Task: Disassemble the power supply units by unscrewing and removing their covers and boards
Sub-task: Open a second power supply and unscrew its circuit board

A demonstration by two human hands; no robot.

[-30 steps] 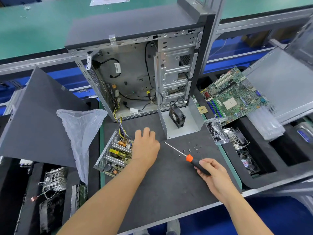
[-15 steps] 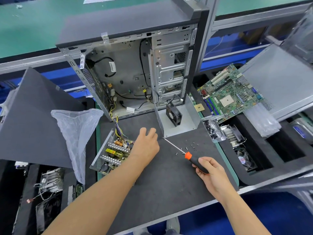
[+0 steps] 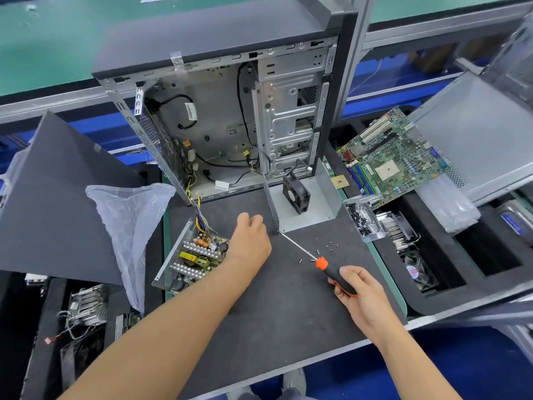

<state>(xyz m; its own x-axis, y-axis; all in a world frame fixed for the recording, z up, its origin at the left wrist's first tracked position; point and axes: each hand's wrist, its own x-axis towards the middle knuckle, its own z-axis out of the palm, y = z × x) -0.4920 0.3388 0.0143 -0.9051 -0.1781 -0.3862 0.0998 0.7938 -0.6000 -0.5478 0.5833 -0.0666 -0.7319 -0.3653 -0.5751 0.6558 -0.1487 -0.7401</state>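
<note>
Head view: the left hand (image 3: 250, 243) (fingers curled, holding nothing that I can see) hovers at the right edge of the opened power supply unit (image 3: 192, 258). Well apart to the right, the right hand (image 3: 359, 293) grips a screwdriver (image 3: 317, 262) over loose screws (image 3: 323, 251) on the mat (image 3: 288, 313).

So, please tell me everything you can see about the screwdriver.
The screwdriver has a thin, shiny metal shaft and a black handle with an orange collar where the shaft enters. The right hand grips the handle, fingers curled around it. The tool lies at a slant, low over the dark mat, its tip pointing up-left toward the corner of the grey metal cover. Small loose screws lie on the mat beside the shaft. Whether the tip touches the mat is unclear.
</note>
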